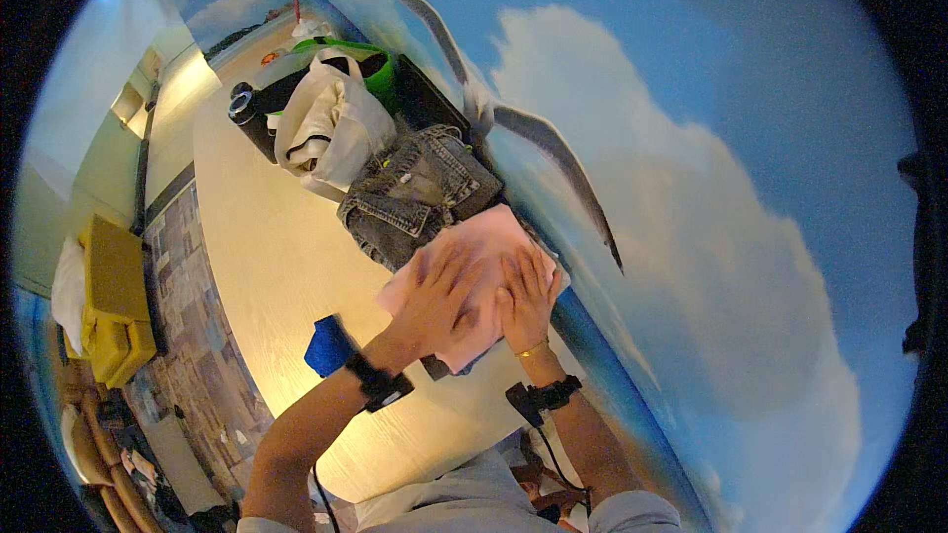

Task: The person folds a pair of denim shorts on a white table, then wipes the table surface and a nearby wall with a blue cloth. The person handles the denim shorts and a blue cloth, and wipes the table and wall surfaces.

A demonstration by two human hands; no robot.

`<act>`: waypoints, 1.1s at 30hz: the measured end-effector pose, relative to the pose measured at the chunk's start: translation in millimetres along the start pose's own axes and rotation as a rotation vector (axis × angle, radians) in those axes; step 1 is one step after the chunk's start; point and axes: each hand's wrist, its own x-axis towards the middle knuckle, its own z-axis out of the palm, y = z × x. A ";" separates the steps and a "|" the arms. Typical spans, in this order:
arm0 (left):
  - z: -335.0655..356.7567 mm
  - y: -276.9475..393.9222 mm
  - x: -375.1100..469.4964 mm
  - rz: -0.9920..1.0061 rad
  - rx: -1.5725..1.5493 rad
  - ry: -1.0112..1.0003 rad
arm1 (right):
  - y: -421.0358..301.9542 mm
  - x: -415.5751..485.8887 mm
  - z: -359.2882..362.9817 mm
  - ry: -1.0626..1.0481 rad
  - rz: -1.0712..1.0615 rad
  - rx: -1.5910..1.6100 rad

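Observation:
A pink cloth [480, 344] lies on the light wooden table [274, 252], with darker material showing under its near edge. My left hand [433, 300] rests flat on its left part, fingers spread. On the right part is my right hand [527, 303], palm down with its fingers slightly apart. Neither hand is closed around anything. Just beyond the cloth sits a bundled grey denim garment [422, 189] with pockets and thick seams. A small blue folded item [328, 348] lies beside my left wrist. Both wrists wear black strapped devices.
A white canvas tote bag [333, 129] stands behind the denim, near a black bottle [255, 118] and a green bag [381, 74]. A wall with a painted sky and seagull [481, 107] borders the table's right side. Yellow seating [115, 303] is off to the left.

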 end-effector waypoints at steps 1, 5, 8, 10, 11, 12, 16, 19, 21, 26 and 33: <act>-7.4 1.0 -14.4 -0.005 0.087 0.023 | 1.9 0.1 2.5 -0.007 0.026 -0.004; -4.3 11.9 -49.4 -0.076 0.024 0.040 | 8.2 0.2 10.4 -0.007 -0.001 -0.063; 18.0 2.2 -34.6 -0.073 0.082 0.037 | 16.6 7.9 18.5 -0.019 0.021 -0.086; 28.7 -5.0 -24.8 -0.065 0.115 0.046 | 23.1 11.5 24.6 -0.001 0.044 -0.127; 32.3 -6.6 -22.4 -0.063 0.110 0.070 | 26.6 11.9 27.5 0.022 0.027 -0.156; 34.2 -7.2 -21.8 -0.074 0.106 0.058 | 29.1 12.4 30.4 0.030 0.040 -0.134; 30.0 -4.2 -39.3 -0.084 0.046 0.067 | 33.0 9.3 20.5 0.019 -0.038 -0.182; 27.4 -10.5 -70.8 -0.162 -0.043 0.061 | 21.6 8.8 -5.7 0.032 -0.096 -0.160; 27.9 -19.1 -105.7 -0.253 -0.092 0.130 | 5.8 -3.5 -40.6 0.102 -0.152 -0.114; 46.1 -59.0 -201.9 -0.551 0.016 0.160 | -85.1 -61.9 -34.3 -0.304 -0.609 0.625; 74.9 -75.8 -237.4 -0.704 -0.048 0.117 | -175.5 -108.3 88.5 -0.636 -0.320 0.652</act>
